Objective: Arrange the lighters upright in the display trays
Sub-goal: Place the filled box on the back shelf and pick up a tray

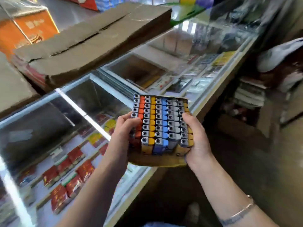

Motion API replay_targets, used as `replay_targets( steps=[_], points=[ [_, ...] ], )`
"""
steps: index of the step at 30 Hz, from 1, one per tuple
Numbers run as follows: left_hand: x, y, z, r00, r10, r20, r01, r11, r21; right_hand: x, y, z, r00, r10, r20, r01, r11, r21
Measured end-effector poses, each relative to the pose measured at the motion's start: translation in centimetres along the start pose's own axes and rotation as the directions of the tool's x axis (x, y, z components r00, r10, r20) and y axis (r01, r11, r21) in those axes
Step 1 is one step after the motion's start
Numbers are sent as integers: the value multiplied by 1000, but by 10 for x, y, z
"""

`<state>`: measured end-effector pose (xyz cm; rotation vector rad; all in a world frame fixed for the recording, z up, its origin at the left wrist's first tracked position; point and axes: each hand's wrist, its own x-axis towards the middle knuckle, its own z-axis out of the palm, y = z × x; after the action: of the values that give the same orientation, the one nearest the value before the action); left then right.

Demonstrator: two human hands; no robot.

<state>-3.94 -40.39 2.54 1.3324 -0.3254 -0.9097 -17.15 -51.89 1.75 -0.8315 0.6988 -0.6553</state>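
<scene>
Both hands are gripping the display tray (pixel 161 161): the left hand (pixel 127 128) is curling its fingers round the tray's left side, the thumb lying against the orange row, and the right hand (pixel 196 138) is clasping the right side, thumb pressing on the lighters (pixel 161 122). The lighters are standing upright in packed rows of orange, yellow, blue and grey inside the tray. The tray is being held above the near edge of the glass counter (pixel 68 122). Beyond the tray, a flattened cardboard box (pixel 91 40) is lying on the counter.
</scene>
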Motion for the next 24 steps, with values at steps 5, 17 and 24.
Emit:
replay_targets(
  steps=[5,17,24],
  points=[
    [45,-25,130,978,-71,197,74,997,-10,17,-75,-104,979,-109,-174,115,993,27],
    [109,-79,391,802,-246,545,221,969,112,35,-199,-315,817,-216,-535,277,960,35],
    [172,-92,478,696,-315,645,208,948,239,78,-234,-375,745,-183,-641,338,933,126]
  ],
)
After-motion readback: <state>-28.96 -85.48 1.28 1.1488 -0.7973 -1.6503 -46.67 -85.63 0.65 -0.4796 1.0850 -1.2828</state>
